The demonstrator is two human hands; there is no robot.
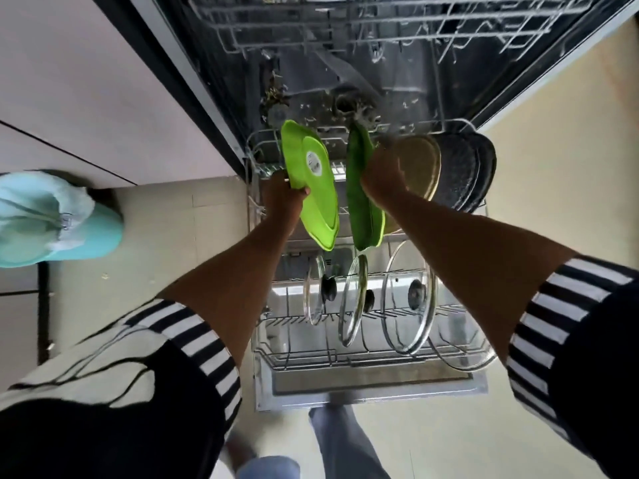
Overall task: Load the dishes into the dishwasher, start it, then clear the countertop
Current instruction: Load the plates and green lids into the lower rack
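Gripping 2 green plates (313, 188) (359, 157): 2 hands (285, 197) (382, 176), 1 plate each.

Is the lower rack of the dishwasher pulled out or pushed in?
Pulled out: the lower rack sits over the open door with glass lids.

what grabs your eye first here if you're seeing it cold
Two bright green plates are held on edge at the middle of the pulled-out lower rack: the left plate gripped by the left hand, the right plate by the right hand. Nearer the person, glass lids stand upright in the rack's front row.
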